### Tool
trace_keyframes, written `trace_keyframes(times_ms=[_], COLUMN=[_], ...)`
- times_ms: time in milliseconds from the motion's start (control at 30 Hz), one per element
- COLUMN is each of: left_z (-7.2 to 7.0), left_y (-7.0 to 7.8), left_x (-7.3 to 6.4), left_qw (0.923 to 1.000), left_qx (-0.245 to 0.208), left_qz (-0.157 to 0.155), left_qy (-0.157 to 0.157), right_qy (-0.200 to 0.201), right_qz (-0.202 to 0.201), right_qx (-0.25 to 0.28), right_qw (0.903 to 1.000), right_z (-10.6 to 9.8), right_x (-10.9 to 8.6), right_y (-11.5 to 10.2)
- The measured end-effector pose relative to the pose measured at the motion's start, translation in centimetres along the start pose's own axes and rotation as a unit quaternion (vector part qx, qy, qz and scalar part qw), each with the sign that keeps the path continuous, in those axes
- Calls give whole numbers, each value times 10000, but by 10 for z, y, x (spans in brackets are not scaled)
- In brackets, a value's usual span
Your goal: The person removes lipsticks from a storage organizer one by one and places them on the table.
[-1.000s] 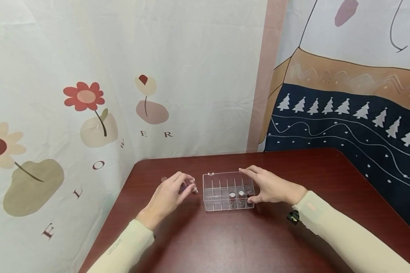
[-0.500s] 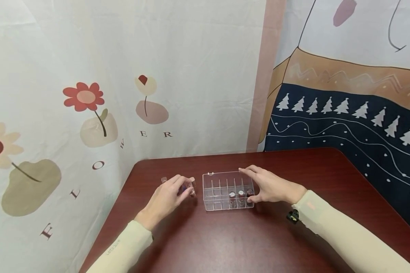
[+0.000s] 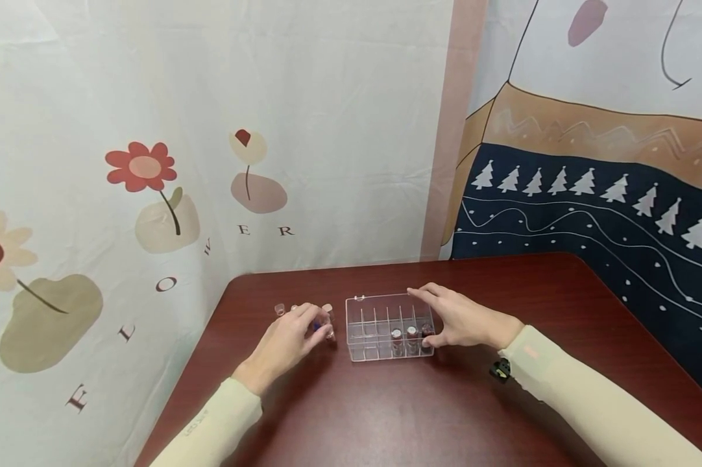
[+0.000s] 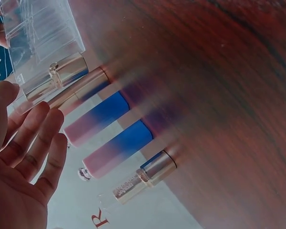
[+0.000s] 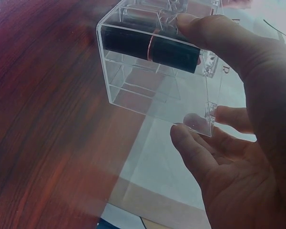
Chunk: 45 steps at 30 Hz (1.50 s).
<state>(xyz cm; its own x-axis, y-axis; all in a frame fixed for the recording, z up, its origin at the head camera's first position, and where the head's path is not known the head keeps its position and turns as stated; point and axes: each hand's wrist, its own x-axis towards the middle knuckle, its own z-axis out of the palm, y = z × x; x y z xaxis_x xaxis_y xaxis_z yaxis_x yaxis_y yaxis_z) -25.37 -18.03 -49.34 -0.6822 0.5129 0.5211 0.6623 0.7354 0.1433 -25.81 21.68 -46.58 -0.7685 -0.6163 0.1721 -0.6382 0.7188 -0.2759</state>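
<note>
On the table stands a clear divided box (image 3: 363,350) with several lipsticks in its right-hand compartments. One of them is a black lipstick (image 5: 128,45) with a thin gold band. My right hand (image 3: 464,318) grips the box's right end, thumb on the front and fingers at the back edge. My left hand (image 3: 287,337) pinches a clear-capped lipstick (image 4: 69,71) by its top between thumb and index finger, left of the box. Beside it stand a gold lipstick (image 4: 88,86), two pink-and-blue lipsticks (image 4: 102,114) and a clear-and-silver lipstick (image 4: 157,167).
The dark red wooden table (image 3: 380,415) runs back to a flower-print curtain (image 3: 339,143). A navy, tree-patterned cloth (image 3: 561,214) hangs at the right. The box's left compartments show bare dividers.
The clear-capped lipstick at my left hand has gone from tilted to more upright and slightly nearer to me. My right hand keeps its place on the box.
</note>
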Motion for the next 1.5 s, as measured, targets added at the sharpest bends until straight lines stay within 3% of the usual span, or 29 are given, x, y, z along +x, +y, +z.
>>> trace_keyframes(times_ms=[233,500,1300,1500], left_z=[1,2,4,4], left_y=[2,2,-3,-4], left_x=[0,0,-1,0], left_qw=[9993,9986,9977,9986], left_qx=[-80,-61,102,217], left_qz=[-224,-354,-530,-427], left_qy=[-300,-399,-407,-224], right_qy=[100,112,100,59], right_qz=[-117,-142,-146,-102], right_qx=[-23,-12,-12,23], right_qw=[9999,9998,9998,9999], right_z=[2,3,1,1], right_x=[0,0,0,0], right_y=[1,2,1,1])
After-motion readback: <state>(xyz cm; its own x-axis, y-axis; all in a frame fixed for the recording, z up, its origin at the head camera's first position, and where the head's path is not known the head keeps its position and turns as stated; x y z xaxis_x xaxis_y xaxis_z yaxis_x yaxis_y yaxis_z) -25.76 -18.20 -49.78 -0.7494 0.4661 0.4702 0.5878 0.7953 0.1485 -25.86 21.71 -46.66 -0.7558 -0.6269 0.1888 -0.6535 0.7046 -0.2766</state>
